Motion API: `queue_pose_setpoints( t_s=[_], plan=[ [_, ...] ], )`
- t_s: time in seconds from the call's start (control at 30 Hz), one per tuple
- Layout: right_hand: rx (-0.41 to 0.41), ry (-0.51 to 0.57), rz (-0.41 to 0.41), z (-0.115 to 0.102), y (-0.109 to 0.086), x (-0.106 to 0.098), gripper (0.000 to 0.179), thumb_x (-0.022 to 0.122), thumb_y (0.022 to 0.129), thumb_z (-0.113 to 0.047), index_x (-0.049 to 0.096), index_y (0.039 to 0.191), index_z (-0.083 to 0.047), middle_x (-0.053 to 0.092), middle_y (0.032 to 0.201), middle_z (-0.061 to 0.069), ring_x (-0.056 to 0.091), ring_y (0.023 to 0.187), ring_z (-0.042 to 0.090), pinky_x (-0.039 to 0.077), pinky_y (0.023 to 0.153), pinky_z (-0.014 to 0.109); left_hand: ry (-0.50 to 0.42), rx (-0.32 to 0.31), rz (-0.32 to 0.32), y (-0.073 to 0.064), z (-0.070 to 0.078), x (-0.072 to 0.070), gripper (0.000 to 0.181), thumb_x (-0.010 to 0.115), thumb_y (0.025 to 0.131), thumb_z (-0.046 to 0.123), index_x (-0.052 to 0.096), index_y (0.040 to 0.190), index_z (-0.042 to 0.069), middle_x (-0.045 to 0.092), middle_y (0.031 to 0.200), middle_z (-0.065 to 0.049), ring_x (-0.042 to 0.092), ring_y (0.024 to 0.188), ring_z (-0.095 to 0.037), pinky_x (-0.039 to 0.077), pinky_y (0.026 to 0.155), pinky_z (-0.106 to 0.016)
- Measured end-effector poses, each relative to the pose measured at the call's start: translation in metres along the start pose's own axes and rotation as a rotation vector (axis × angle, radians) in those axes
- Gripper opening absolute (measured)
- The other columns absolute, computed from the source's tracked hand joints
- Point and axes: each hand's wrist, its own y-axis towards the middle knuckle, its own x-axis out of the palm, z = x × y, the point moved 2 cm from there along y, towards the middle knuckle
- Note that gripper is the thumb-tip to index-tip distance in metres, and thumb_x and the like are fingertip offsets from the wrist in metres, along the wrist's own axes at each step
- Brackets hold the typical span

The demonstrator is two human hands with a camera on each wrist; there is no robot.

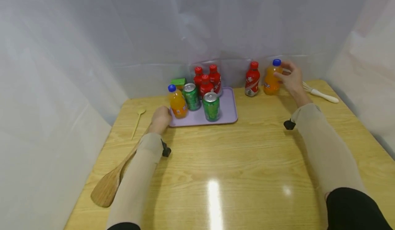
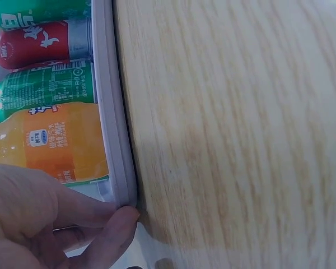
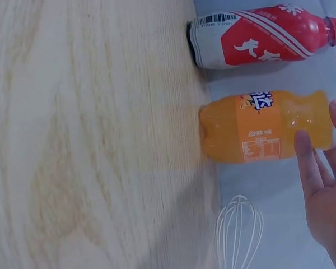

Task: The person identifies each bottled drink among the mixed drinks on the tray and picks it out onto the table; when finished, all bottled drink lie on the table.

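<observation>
My left hand (image 1: 161, 119) pinches the near left corner of a lilac tray (image 1: 229, 110) between thumb and fingers. On the tray stand an orange soda bottle (image 1: 178, 103) with a blue cap, two green cans (image 1: 211, 107), and three red bottles (image 1: 215, 79). To the right, a second orange soda bottle (image 3: 257, 126) stands upright on the table. My right hand (image 1: 291, 79) is at its upper part, the thumb in front of it and the other fingers beside it, loosely spread. Whether they touch it, I cannot tell.
Another red bottle (image 1: 252, 79) stands between the tray and the second orange bottle. A white-handled whisk (image 1: 324, 95) lies at the far right. A wooden spatula (image 1: 108, 187) lies beside my left forearm, near a small yellow spoon (image 1: 137, 122). A green box (image 1: 178, 82) is behind the cans.
</observation>
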Motion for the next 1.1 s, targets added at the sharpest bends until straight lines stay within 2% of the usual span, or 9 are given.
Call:
queue_pose_setpoints(
  t_s=[0.1, 0.23, 0.33, 0.4, 0.53, 0.63, 0.87, 0.97, 1.1],
  plan=[
    [-0.005, -0.031, -0.003, 0.002, -0.002, -0.002, 0.053, 0.071, 0.099, -0.014, 0.053, 0.148, -0.009, 0.055, 0.156, 0.011, 0.066, 0.115, 0.011, 0.061, 0.081, 0.017, -0.009, -0.005, -0.011, -0.001, 0.000, 0.001, 0.021, 0.054, 0.096, 0.004, 0.071, 0.106, -0.004, 0.072, 0.117, -0.024, 0.067, 0.106, -0.037, 0.058, 0.095, -0.051],
    [-0.055, -0.143, -0.001, 0.002, -0.006, -0.003, 0.053, 0.067, 0.103, -0.019, 0.051, 0.151, -0.005, 0.050, 0.161, 0.017, 0.059, 0.137, 0.031, 0.057, 0.105, 0.024, -0.015, -0.012, -0.020, -0.002, -0.001, 0.001, 0.023, 0.053, 0.097, 0.004, 0.071, 0.108, -0.004, 0.071, 0.118, -0.024, 0.067, 0.107, -0.037, 0.058, 0.096, -0.051],
    [-0.091, -0.214, 0.005, 0.000, -0.010, -0.002, 0.052, 0.062, 0.106, -0.021, 0.049, 0.153, -0.003, 0.049, 0.161, 0.020, 0.055, 0.140, 0.040, 0.050, 0.117, 0.036, -0.019, -0.013, -0.015, -0.001, -0.001, 0.000, 0.024, 0.053, 0.098, 0.005, 0.071, 0.109, -0.004, 0.072, 0.118, -0.024, 0.067, 0.106, -0.036, 0.058, 0.096, -0.051],
    [-0.104, -0.242, 0.008, -0.001, -0.012, -0.001, 0.052, 0.059, 0.107, -0.022, 0.048, 0.154, -0.003, 0.049, 0.161, 0.020, 0.056, 0.138, 0.042, 0.050, 0.118, 0.044, -0.020, -0.011, -0.011, 0.000, -0.001, 0.000, 0.024, 0.053, 0.098, 0.005, 0.071, 0.109, -0.004, 0.072, 0.118, -0.024, 0.066, 0.105, -0.036, 0.058, 0.095, -0.050],
    [-0.116, -0.290, 0.037, 0.000, -0.015, 0.000, 0.052, 0.055, 0.108, -0.022, 0.045, 0.157, -0.006, 0.046, 0.164, 0.019, 0.052, 0.142, 0.043, 0.046, 0.120, 0.051, -0.031, -0.015, -0.026, 0.001, -0.001, 0.000, 0.025, 0.052, 0.098, 0.005, 0.071, 0.111, -0.004, 0.071, 0.119, -0.024, 0.065, 0.105, -0.034, 0.058, 0.095, -0.050],
    [-0.150, -0.317, 0.104, -0.004, -0.017, 0.002, 0.052, 0.052, 0.108, -0.021, 0.044, 0.157, -0.007, 0.044, 0.165, 0.018, 0.047, 0.147, 0.041, 0.040, 0.124, 0.054, -0.033, -0.019, -0.033, 0.000, -0.001, 0.000, 0.027, 0.051, 0.099, 0.006, 0.071, 0.114, -0.005, 0.071, 0.121, -0.024, 0.065, 0.108, -0.036, 0.058, 0.098, -0.050],
    [-0.338, -0.289, 0.301, -0.032, -0.020, 0.017, 0.047, 0.062, 0.102, -0.018, 0.056, 0.147, -0.005, 0.056, 0.155, 0.013, 0.046, 0.150, 0.028, 0.030, 0.130, 0.036, -0.021, -0.019, -0.018, 0.001, -0.003, 0.001, 0.026, 0.051, 0.099, 0.006, 0.072, 0.112, -0.004, 0.072, 0.119, -0.024, 0.065, 0.104, -0.034, 0.058, 0.095, -0.050],
    [-0.433, -0.266, 0.317, -0.047, -0.021, 0.031, 0.046, 0.065, 0.101, -0.016, 0.058, 0.144, -0.002, 0.059, 0.152, 0.015, 0.048, 0.148, 0.029, 0.031, 0.129, 0.033, -0.024, -0.021, -0.015, 0.001, -0.002, 0.001, 0.025, 0.051, 0.100, 0.006, 0.072, 0.111, -0.004, 0.072, 0.117, -0.023, 0.064, 0.101, -0.032, 0.058, 0.093, -0.049],
    [-0.511, -0.252, 0.272, -0.062, -0.025, 0.048, 0.047, 0.065, 0.100, -0.013, 0.057, 0.145, 0.000, 0.057, 0.152, 0.017, 0.049, 0.147, 0.031, 0.033, 0.128, 0.035, -0.029, -0.013, -0.008, 0.000, -0.001, 0.001, 0.026, 0.051, 0.099, 0.005, 0.072, 0.111, -0.005, 0.072, 0.117, -0.024, 0.064, 0.100, -0.032, 0.058, 0.093, -0.049]
  ],
)
